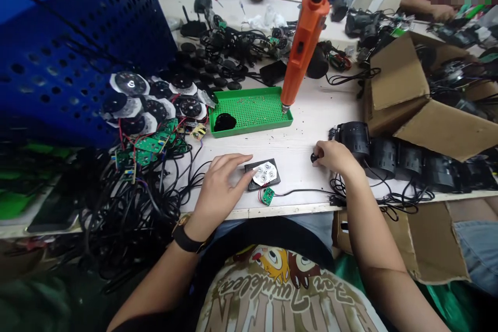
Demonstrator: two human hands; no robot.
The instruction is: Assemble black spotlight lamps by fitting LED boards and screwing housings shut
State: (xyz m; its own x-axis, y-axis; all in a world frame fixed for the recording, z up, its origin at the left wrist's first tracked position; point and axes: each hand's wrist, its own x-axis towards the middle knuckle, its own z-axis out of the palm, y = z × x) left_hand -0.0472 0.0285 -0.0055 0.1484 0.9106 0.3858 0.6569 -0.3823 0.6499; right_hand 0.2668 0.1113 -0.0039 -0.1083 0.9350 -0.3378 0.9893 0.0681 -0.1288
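My left hand [220,187] rests on the table with its fingers apart, its thumb reaching the edge of a white LED plate [265,173]. That plate lies on a black rectangular block [276,180]. In front of the block sits a small green circuit board [267,196], with a black cable running from it to the right. My right hand [333,157] is closed in a pinch on a small black part [314,157], whose exact kind I cannot make out. Just beyond that hand stands a black cylindrical housing [353,139].
A hanging orange electric screwdriver [305,46] points into a green tray [249,128] holding screws. At left are a blue perforated crate [78,21], wired LED plates [130,84] and tangled cables. A cardboard box [400,83] stands right, and a co-worker's arm [424,9] shows beyond.
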